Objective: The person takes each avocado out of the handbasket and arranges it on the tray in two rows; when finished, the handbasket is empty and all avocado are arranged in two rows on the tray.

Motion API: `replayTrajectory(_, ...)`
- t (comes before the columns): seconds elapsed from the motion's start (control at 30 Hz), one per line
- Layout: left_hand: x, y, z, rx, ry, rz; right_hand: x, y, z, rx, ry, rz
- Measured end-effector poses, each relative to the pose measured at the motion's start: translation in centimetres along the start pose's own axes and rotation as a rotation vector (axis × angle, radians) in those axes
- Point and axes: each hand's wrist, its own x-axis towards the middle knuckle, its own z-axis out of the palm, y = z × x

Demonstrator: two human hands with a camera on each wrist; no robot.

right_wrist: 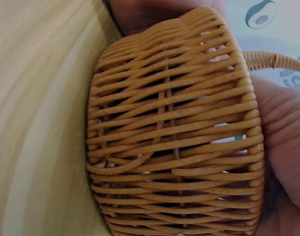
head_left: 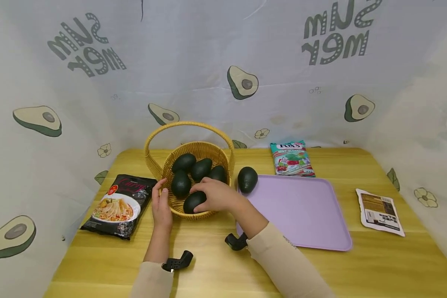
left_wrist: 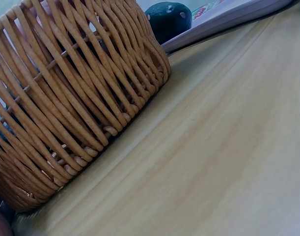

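Observation:
A yellow-brown wicker basket (head_left: 227,159) with a tall arched handle holds several dark green avocados. My right hand (head_left: 217,194) reaches over the front rim and grips an avocado (head_left: 194,202) low in the basket. At the left rim, my left hand (head_left: 162,209) holds the basket, its thumb and a bent finger by the edge. Another avocado (head_left: 247,180) lies at the back left corner of a lilac tray (head_left: 301,211). Both wrist views show mostly the basket's woven side (left_wrist: 86,73), which hides the held avocado; in the right wrist view the right hand (right_wrist: 287,142) passes over the rim.
A black packet with a noodle picture (head_left: 121,207) lies left of the basket. Behind the tray is a teal candy bag (head_left: 292,159), and a brown-and-white pouch (head_left: 380,212) sits right of it. A printed cloth hangs behind the wooden table (head_left: 208,265).

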Motion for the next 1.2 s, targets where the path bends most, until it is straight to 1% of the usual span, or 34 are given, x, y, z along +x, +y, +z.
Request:
replayTrajectory(0.1,0.0,0.0,-0.6,0.011,-0.009,0.001,0.4,-0.2,0.2,0.007,-0.018,0.005)
replayTrajectory(0.2,-0.2,-0.2,-1.0,0.035,-0.018,-0.013,0.4,-0.4,0.4,0.015,-0.047,0.010)
replayTrajectory(0.33,-1.2,-0.5,-0.6,0.046,0.003,-0.051,-0.3,-0.2,0.7,0.004,-0.084,-0.004)
replayTrajectory(0.43,-1.5,-0.4,-0.5,0.045,0.014,-0.056,-0.5,-0.5,0.7,-0.009,-0.087,0.005)
replayTrajectory(0.53,-1.2,-0.2,-0.3,0.047,0.008,-0.045,-0.4,-0.7,0.5,-0.026,-0.085,0.034)
replayTrajectory(0.63,-0.9,0.1,-0.4,0.046,0.003,-0.045,-0.1,-0.7,0.4,-0.039,-0.082,0.034)
replayTrajectory(0.8,-0.7,0.6,-1.1,0.049,0.013,-0.047,0.4,-1.0,0.5,-0.055,-0.058,-0.004)
replayTrajectory(0.9,-1.3,0.4,-1.1,0.057,0.006,-0.065,-0.1,-1.0,0.9,-0.057,-0.051,0.003)
replayTrajectory(1.03,-2.0,0.4,-1.3,0.073,0.002,-0.079,-0.8,-1.1,1.4,-0.022,-0.028,0.004)
replayTrajectory(1.1,-1.8,0.5,-1.1,0.062,0.003,-0.071,-0.9,-1.0,1.2,-0.005,-0.003,-0.005)
replayTrajectory(1.2,-1.2,0.6,-0.6,0.050,-0.005,-0.050,-0.9,-0.7,0.6,0.035,0.045,-0.010)
